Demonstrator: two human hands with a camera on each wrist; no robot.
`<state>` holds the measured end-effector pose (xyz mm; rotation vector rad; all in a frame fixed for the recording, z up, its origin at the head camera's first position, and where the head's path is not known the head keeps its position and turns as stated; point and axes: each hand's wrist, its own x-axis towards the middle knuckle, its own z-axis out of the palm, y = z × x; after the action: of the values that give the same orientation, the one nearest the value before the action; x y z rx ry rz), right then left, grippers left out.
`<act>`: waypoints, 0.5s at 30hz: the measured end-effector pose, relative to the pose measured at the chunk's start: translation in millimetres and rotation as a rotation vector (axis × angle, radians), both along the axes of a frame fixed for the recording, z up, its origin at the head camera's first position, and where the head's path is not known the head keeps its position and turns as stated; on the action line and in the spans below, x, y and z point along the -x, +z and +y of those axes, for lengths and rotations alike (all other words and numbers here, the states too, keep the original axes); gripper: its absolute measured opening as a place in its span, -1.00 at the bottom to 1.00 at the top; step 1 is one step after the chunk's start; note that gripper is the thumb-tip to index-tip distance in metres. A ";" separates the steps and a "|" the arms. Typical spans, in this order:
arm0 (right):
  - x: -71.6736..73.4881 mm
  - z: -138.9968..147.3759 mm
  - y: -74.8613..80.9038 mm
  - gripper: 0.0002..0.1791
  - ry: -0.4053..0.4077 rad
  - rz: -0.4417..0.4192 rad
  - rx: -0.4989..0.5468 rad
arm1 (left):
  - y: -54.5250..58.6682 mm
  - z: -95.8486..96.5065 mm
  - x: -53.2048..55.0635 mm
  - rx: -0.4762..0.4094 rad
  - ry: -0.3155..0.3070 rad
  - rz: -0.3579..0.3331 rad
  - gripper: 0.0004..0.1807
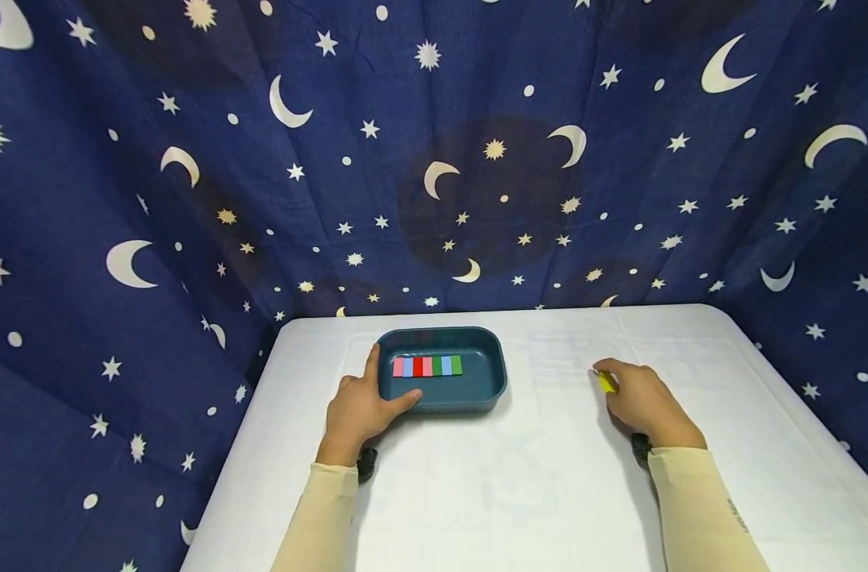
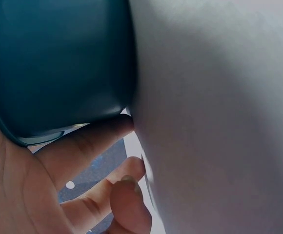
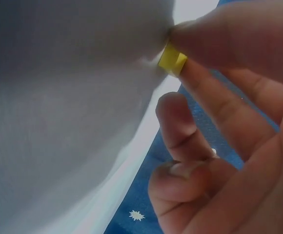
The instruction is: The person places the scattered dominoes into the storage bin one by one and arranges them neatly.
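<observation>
A dark teal tray point(image 1: 480, 389) sits on the left half of the white table. My left hand point(image 1: 357, 409) holds its near left corner, the index finger along the left side and the thumb over the near rim. Up close in the left wrist view, a finger point(image 2: 85, 141) lies against the tray wall point(image 2: 58, 58). Several small coloured blocks point(image 1: 427, 366), pink, blue, red and green, lie side by side in a row inside. Over to the right, my right hand point(image 1: 641, 397) pinches a small yellow block point(image 3: 171, 60) between thumb and fingertips, low over the cloth.
White cloth point(image 1: 519, 477) covers the table, with a wide stretch of it between the two hands. Behind and along the sides hangs a dark blue curtain point(image 1: 376, 175) with moons and stars. Each wrist wears a small black device point(image 1: 366, 464).
</observation>
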<state>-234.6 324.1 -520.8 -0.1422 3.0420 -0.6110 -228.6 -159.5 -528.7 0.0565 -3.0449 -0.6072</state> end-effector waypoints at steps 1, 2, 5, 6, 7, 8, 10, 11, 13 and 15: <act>0.7 -0.3 0.2 -0.37 0.013 0.010 -0.004 | -0.2 -0.5 0.1 0.000 0.000 0.003 0.51; 1.4 -0.7 0.4 -0.38 0.025 0.020 -0.008 | -0.5 -0.9 0.2 0.000 0.001 0.004 0.51; 2.8 -1.9 1.0 -0.40 0.067 0.059 -0.027 | -0.8 -2.1 0.1 -0.001 0.003 0.004 0.50; 3.2 -2.4 1.0 -0.40 0.078 0.071 -0.034 | -0.7 -2.5 -0.1 -0.001 0.004 0.003 0.50; 2.9 -3.1 1.3 -0.41 0.089 0.081 -0.042 | -0.6 -2.7 -0.3 0.000 0.005 0.002 0.50; 2.6 -3.7 1.1 -0.41 0.091 0.084 -0.045 | -0.4 -2.8 -0.4 -0.002 0.004 0.000 0.49; 2.0 -4.6 0.8 -0.41 0.093 0.088 -0.049 | -0.1 -2.7 -0.4 -0.004 0.003 -0.002 0.49; 1.6 -5.4 0.9 -0.41 0.093 0.088 -0.050 | 0.2 -2.6 -0.2 -0.001 0.002 -0.002 0.49; 1.9 -7.1 0.7 -0.42 0.088 0.086 -0.053 | 0.1 -2.2 0.3 -0.001 0.001 -0.003 0.49; 4.1 -9.4 1.3 -0.41 0.081 0.071 -0.056 | -0.2 -1.7 1.2 0.000 0.000 -0.002 0.49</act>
<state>-238.8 314.6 -519.5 -0.2900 3.0995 -0.5255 -229.8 -161.2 -528.9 0.0565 -3.0468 -0.6075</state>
